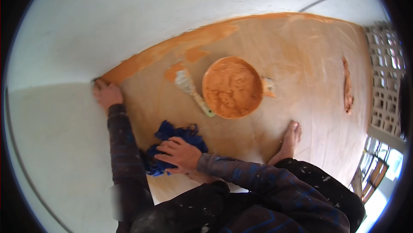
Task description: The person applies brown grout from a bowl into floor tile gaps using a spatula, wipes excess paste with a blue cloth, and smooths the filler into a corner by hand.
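Observation:
My left hand [107, 94] reaches into the corner where the pale walls meet the orange-smeared surface. Its fingers are stretched out and touch the corner, next to a small dark spot. My right hand [178, 153] lies with fingers spread on a crumpled blue cloth [165, 130] close to my knee. A round tub of orange paste [232, 87] stands in the middle, its surface rough and lumpy. Left of it lies a scraper [193, 93] with a pale, paste-smeared blade and a light handle. Another paste-smeared tool [269, 87] pokes out at the tub's right side.
Orange paste [172, 50] runs in a band along the wall's foot. A long orange-brown streak [346, 87] lies far right, near a pierced block screen [383, 78]. My bare foot [292, 136] rests right of the tub. A white wall [107, 22] borders the far side.

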`<move>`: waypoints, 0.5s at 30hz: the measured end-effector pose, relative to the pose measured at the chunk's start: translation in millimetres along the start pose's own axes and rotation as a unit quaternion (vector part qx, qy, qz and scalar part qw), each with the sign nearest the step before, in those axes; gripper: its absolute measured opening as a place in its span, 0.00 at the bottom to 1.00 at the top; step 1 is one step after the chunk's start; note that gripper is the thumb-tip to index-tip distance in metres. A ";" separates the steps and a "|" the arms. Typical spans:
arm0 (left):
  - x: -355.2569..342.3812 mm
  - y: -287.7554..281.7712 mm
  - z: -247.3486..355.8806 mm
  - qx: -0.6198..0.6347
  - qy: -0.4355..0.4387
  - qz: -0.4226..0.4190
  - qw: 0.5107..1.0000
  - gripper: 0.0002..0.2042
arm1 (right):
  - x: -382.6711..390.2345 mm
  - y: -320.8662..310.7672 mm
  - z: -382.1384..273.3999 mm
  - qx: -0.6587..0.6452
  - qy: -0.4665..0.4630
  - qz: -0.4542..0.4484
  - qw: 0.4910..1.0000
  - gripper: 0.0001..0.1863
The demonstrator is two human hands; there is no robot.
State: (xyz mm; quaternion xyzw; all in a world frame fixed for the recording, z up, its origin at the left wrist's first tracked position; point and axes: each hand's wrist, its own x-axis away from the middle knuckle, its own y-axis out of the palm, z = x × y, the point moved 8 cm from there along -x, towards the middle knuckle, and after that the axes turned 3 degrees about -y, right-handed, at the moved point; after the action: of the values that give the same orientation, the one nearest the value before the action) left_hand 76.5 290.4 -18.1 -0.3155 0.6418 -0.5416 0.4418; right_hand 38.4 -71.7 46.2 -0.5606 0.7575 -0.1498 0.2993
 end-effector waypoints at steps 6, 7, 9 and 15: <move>-12.7 -5.7 30.1 -0.062 0.008 -0.017 0.998 0.31 | 2.3 -8.3 2.9 -0.001 -0.004 0.014 1.000 0.33; -14.2 -2.9 37.0 -0.060 0.026 -0.011 0.998 0.31 | 4.3 -11.2 3.9 -0.010 -0.009 0.024 1.000 0.34; -21.2 10.3 33.7 0.015 0.093 0.068 0.993 0.25 | 12.9 -16.6 3.5 -0.032 -0.018 0.055 0.998 0.35; -44.7 75.5 -32.1 0.048 0.181 0.076 0.979 0.27 | 19.2 -0.6 3.4 -0.020 -0.053 0.109 0.992 0.32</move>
State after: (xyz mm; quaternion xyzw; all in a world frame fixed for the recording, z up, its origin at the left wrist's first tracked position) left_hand 71.2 359.4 -80.8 -0.1410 0.7063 -0.5848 0.3731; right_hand 37.2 -89.6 38.4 -0.4874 0.8000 -0.0715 0.3425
